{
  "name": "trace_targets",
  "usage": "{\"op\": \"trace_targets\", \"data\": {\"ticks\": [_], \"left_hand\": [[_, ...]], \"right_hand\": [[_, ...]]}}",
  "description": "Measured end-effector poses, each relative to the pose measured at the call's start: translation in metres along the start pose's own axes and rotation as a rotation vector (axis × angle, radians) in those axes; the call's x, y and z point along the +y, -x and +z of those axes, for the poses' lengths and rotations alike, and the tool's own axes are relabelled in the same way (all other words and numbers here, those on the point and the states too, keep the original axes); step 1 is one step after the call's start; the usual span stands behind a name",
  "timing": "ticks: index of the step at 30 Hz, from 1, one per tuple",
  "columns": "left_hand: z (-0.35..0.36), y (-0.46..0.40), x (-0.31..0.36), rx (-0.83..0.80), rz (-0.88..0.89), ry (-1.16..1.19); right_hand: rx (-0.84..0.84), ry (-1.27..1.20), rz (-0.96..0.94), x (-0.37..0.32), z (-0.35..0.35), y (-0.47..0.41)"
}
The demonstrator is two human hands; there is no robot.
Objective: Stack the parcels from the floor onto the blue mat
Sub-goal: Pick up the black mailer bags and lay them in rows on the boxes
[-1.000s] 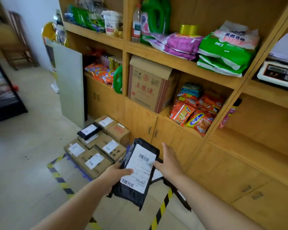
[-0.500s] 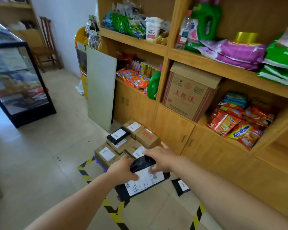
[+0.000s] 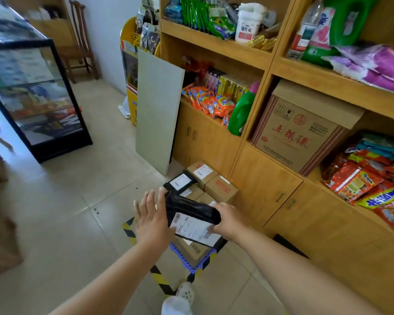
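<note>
Nearest the camera: a white shoe on pale tile, just short of yellow-black hazard tape edging the blue mat. On that mat, a brown box already in place.

Directly above it, a black poly parcel, white label up, now lowered over the cartons rather than held up at chest height as a second ago, when it stood nearly upright between both hands. Left hand flat against the parcel's left edge, fingers straight and spread wide, steadying rather than gripping. Right hand curled round the parcel's right end, thumb on the label. Whether the bag already rests on the box beneath cannot be told; hands hide the contact.

Beyond, more of the stack: a second black bag lying on brown cartons, hard against the wooden cabinet. A grey board leaning at the shelf end; a glass display case far left.

Judged from this: placement almost complete, release still to come.
</note>
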State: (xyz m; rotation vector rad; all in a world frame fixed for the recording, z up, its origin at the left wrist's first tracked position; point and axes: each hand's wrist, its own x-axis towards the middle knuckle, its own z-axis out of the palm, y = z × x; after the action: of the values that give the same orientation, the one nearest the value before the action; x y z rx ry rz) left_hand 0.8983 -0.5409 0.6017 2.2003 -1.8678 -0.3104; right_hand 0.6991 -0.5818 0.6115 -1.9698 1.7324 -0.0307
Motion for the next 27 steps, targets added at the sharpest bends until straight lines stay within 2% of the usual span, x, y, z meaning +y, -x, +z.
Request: {"op": "trace_targets", "data": {"ticks": [3,7,15,18,22,27], "left_hand": [[0.003,-0.044,-0.015,-0.047,-0.125,-0.018],[0.006,-0.112,-0.022,-0.128,-0.184,0.004],[0.039,-0.223,0.004,-0.357,-0.292,0.527],[0.048,-0.252,0.011,-0.414,-0.289,0.643],[0.053,-0.294,0.017,-0.436,-0.239,0.621],[0.070,-0.356,0.010,-0.501,-0.162,0.651]], "right_hand": [[-0.049,-0.301,0.112,0.001,-0.001,-0.039],[-0.120,-0.648,0.304,0.003,-0.003,-0.106],[-0.158,-1.027,0.489,0.004,-0.007,-0.216],[-0.159,-1.127,0.532,0.000,-0.011,-0.242],[-0.121,-1.215,0.598,-0.002,-0.013,-0.277],[-0.012,-1.186,0.655,0.000,-0.003,-0.323]]}}
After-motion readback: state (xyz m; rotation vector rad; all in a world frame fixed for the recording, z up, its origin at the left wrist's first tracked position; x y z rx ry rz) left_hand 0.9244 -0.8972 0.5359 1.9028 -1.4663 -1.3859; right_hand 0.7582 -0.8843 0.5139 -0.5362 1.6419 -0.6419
